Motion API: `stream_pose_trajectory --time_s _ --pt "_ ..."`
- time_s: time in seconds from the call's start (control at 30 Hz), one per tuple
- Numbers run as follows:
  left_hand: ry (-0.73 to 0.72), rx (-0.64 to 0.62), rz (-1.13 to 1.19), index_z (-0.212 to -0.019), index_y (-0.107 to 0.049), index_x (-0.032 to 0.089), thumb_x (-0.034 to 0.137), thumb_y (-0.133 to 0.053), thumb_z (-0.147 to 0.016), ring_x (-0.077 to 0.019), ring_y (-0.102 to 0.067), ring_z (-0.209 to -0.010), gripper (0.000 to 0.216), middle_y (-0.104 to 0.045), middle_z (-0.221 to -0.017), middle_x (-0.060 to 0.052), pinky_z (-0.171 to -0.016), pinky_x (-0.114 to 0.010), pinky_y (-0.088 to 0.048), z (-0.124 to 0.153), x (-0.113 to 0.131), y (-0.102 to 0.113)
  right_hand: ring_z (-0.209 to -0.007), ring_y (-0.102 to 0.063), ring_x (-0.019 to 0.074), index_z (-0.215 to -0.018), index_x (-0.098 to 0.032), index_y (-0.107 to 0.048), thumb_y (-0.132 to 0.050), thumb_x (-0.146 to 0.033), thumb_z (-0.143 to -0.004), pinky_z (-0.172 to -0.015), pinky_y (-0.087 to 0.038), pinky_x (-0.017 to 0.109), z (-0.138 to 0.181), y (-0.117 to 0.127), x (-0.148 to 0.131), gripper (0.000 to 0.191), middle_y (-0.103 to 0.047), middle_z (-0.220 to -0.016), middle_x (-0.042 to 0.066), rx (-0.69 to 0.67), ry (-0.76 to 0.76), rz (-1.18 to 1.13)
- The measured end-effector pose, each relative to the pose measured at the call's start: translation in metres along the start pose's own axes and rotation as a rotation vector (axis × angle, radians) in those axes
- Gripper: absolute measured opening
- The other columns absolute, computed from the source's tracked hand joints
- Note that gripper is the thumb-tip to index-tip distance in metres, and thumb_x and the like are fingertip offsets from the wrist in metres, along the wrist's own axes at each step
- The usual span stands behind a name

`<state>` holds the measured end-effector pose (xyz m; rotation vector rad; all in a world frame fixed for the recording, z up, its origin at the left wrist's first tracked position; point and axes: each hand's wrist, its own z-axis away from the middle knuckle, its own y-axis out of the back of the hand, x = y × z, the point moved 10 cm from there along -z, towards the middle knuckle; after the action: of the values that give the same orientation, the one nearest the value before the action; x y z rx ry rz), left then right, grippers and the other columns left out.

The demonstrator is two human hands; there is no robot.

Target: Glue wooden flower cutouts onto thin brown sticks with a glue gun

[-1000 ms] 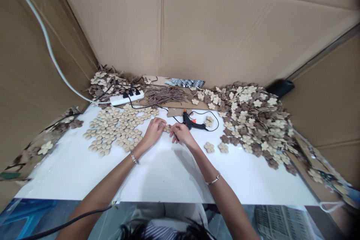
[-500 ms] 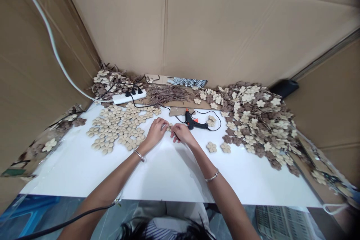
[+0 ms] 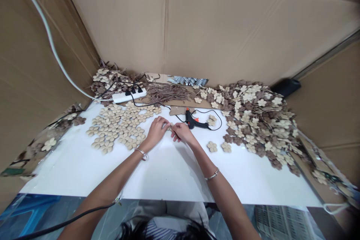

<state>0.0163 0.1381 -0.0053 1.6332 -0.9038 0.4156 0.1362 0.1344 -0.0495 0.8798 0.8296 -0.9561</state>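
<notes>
Close together over the middle of the white table, my left hand and my right hand pinch a small beige fabric flower between them. Fingers cover most of it. A black glue gun with an orange trigger lies just beyond my right hand. Two loose beige flowers rest on the table to the right of that hand. Many beige flowers are spread flat to the left of my left hand.
A white power strip with black plugs sits at the back left. Brown cords are bundled along the back. At the right is a large heap of beige and brown flowers. Cardboard walls enclose the white table.
Both hands stay almost in place around the small flower, with slight finger movement. The view has shifted a little.
</notes>
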Motion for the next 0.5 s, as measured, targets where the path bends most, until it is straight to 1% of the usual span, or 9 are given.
stream_pose_trajectory --time_s 0.2,0.5 --pt "0.006 0.001 -0.001 -0.088 -0.063 0.02 0.032 -0.055 -0.092 -0.0236 -0.054 -0.098 0.015 -0.06 -0.095 -0.006 -0.091 -0.037 -0.041 -0.0005 -0.0006 -0.0005 -0.036 -0.058 0.0106 -0.068 -0.017 -0.054 -0.06 -0.032 -0.089 -0.03 -0.036 0.018 -0.0028 -0.0005 0.002 0.027 -0.067 -0.058 0.003 -0.002 0.006 0.003" --pt "0.007 0.009 -0.031 -0.087 -0.062 0.02 0.03 -0.055 -0.092 -0.0236 -0.054 -0.098 0.014 -0.059 -0.095 -0.007 -0.09 -0.037 -0.042 -0.0003 0.0015 0.0005 -0.036 -0.058 0.0114 -0.068 -0.017 -0.053 -0.06 -0.032 -0.089 -0.03 -0.036 0.019 -0.0027 -0.0014 0.0019 0.027 -0.066 -0.055 0.003 -0.013 0.0 0.017"
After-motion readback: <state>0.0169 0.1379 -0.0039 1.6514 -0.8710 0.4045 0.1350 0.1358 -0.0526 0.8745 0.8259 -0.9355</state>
